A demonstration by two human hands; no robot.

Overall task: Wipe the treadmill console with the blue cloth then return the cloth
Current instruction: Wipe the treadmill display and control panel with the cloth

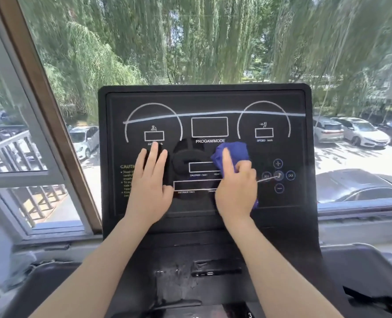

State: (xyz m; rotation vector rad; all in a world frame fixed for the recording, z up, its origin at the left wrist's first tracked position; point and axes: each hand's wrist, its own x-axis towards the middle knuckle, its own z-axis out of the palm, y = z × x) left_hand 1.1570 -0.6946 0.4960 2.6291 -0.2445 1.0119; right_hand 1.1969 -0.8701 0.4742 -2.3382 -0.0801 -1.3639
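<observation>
The black treadmill console (204,104) stands upright before me, with white dial outlines and display boxes printed on it. My right hand (235,191) presses the bunched blue cloth (233,154) against the panel's middle right, index finger stretched out over the cloth. A bit of cloth also pokes out under the heel of that hand. My left hand (150,184) lies flat on the left part of the panel with fingers together, holding nothing and covering some of the caution text.
A round cluster of media buttons (278,175) sits right of the cloth. Below the console is a black tray with a slot (215,270) and dark handrails at both sides. A large window behind shows trees and parked cars; a wooden window frame (53,125) runs along the left.
</observation>
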